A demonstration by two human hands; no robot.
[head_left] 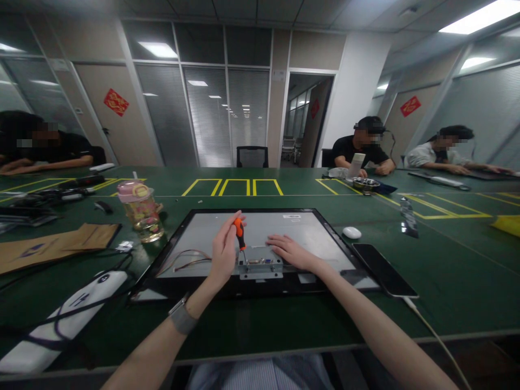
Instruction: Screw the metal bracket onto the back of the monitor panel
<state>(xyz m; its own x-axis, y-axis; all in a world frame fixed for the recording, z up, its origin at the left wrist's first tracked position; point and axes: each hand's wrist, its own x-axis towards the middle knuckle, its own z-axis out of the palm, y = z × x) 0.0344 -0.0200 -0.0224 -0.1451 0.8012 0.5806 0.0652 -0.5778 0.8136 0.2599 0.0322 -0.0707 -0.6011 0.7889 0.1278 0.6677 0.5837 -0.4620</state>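
Note:
My left hand (226,246) is closed around an orange and black screwdriver (239,233), held nearly upright. The tool's thin shaft points down at the left end of a metal bracket with ports (262,265); whether its tip sits in a screw I cannot tell. Fingers stretched out, my right hand (290,252) lies flat just right of and behind the bracket, on the back of a flat display panel (195,233) with a black frame. Thin wires (184,259) run over the panel to the left of my left hand.
On the left stand a pink-lidded bottle (140,211), brown cardboard (57,244) and a white power strip (69,319) with black cables. To the right lie a white earbud case (351,233) and a plugged-in phone (384,269). People sit across the green table (292,188).

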